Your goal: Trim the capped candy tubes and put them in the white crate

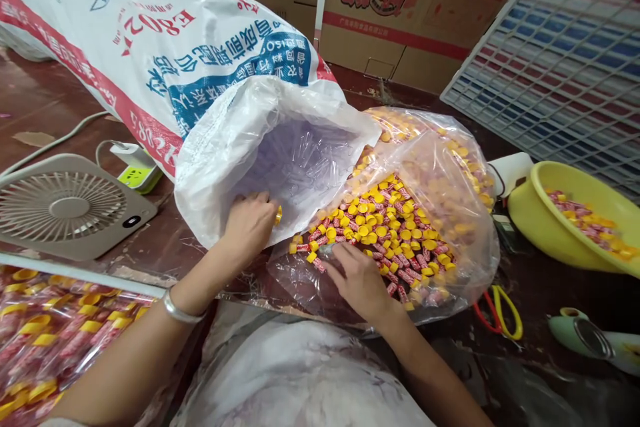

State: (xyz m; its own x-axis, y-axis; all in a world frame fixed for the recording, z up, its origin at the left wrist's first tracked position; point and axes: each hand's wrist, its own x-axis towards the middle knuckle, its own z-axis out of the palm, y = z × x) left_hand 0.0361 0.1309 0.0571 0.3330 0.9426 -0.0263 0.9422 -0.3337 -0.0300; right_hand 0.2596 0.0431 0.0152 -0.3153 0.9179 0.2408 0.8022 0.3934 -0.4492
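Note:
My left hand (251,221) is at the mouth of a large white woven sack (220,140), its fingers curled in. A yellow-capped piece (279,215) shows at its fingertips; the rest of that piece is hidden. Inside the sack lie many clear plastic tubes (310,157). My right hand (361,280) rests at the near edge of a heap of small red-and-white wrapped tubes with yellow caps (387,223), in an open clear plastic bag (450,193). Its fingers are bent, and a greyish bit (327,250) shows at the fingertips, too small to name.
A small fan (70,207) and a power adapter (140,173) stand left. A tray of capped tubes (60,333) is at lower left. To the right are a yellow basin (560,220), scissors (505,313) and a green-handled item (583,333). Cardboard boxes (390,20) and a white wire rack (560,67) stand behind.

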